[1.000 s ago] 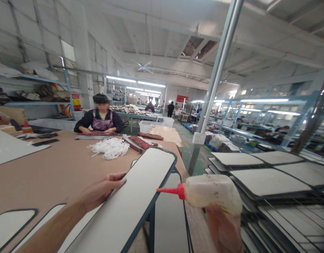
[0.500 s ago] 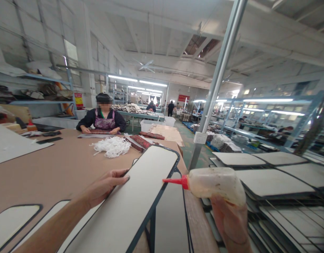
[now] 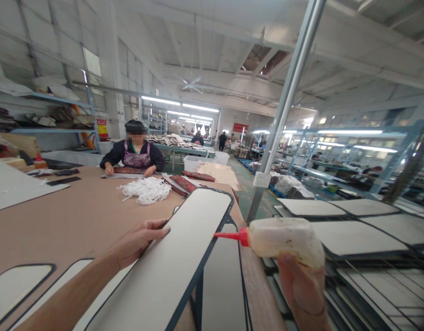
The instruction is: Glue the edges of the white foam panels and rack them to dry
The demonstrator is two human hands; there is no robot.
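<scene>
My left hand grips the left edge of a long white panel with a dark border and rounded corners, thumb on its face. The panel is tilted up off the table. My right hand is wrapped round a translucent squeeze bottle held on its side. Its red nozzle points left, with the tip at the panel's right dark edge. Under the raised panel lies another dark-edged panel. More such panels lie on the table at the lower left.
On the brown table sit a heap of white strips and red patterned pieces. Across it a co-worker handles a patterned piece. A metal post rises at the right, beside a rack of panels.
The nozzle tip has shifted very slightly along the panel's right edge, and the bottle sits a touch further right. My left hand keeps its hold. The co-worker's hands have moved a little.
</scene>
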